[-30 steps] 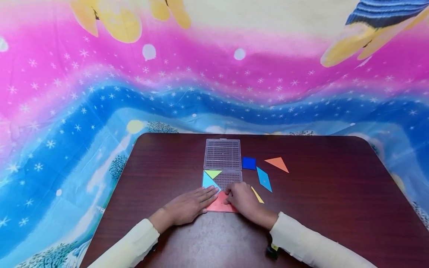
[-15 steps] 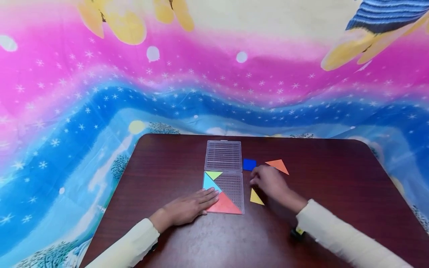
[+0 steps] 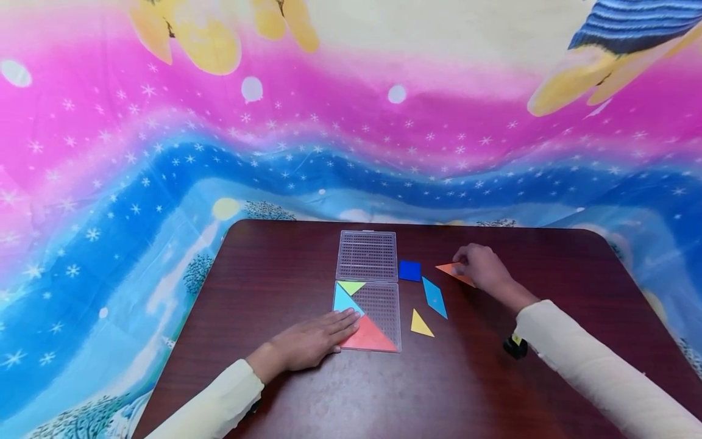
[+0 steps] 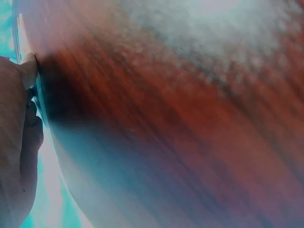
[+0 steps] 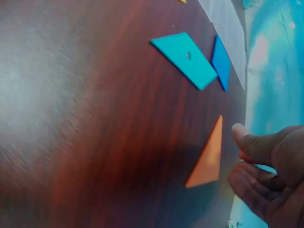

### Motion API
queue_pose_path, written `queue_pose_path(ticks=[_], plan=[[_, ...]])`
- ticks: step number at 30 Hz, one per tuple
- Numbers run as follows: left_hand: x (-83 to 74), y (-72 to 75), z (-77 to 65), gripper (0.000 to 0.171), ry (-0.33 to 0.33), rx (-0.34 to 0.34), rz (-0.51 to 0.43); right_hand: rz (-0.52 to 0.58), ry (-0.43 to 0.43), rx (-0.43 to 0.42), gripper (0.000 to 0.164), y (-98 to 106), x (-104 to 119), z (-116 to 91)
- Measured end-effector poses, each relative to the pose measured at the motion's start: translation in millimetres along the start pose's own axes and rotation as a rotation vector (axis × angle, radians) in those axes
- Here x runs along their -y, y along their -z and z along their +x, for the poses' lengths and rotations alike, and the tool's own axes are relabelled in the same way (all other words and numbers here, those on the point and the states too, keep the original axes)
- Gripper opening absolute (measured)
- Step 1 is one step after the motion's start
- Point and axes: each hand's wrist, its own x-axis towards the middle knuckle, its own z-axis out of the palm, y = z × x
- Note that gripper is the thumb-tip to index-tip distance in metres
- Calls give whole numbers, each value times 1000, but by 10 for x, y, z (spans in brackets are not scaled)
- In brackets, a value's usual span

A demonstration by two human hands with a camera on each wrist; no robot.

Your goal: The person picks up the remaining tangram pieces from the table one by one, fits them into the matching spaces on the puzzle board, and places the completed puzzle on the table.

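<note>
My left hand lies flat with straight fingers over the left side of a transparent box base. Its fingertips rest on the light blue triangle and the coral triangle, both tangram pieces set in the base. A lime green triangle sits in the base's upper left corner. Over the orange triangle hovers my right hand, partly covering it in the head view. The right wrist view shows thumb and fingers loosely bent, apart from the orange triangle, holding nothing.
Right of the box lie a dark blue square, a blue parallelogram and a yellow triangle. The gridded lid lies folded back behind the base. A printed cloth hangs behind the brown table.
My right hand has moved from the coral triangle, across the blue parallelogram, to the orange triangle at the far right. My left hand has stayed on the box.
</note>
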Motion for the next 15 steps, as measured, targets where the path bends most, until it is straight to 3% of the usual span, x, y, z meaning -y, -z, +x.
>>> queue_pose_path(ticks=[7,15], plan=[[-12,2,17,55,18,10,-29,33,50,47,31,-197,219,-118],[-26,0,25,55,31,33,-27,-26,-39,90,49,-392,463,-266]])
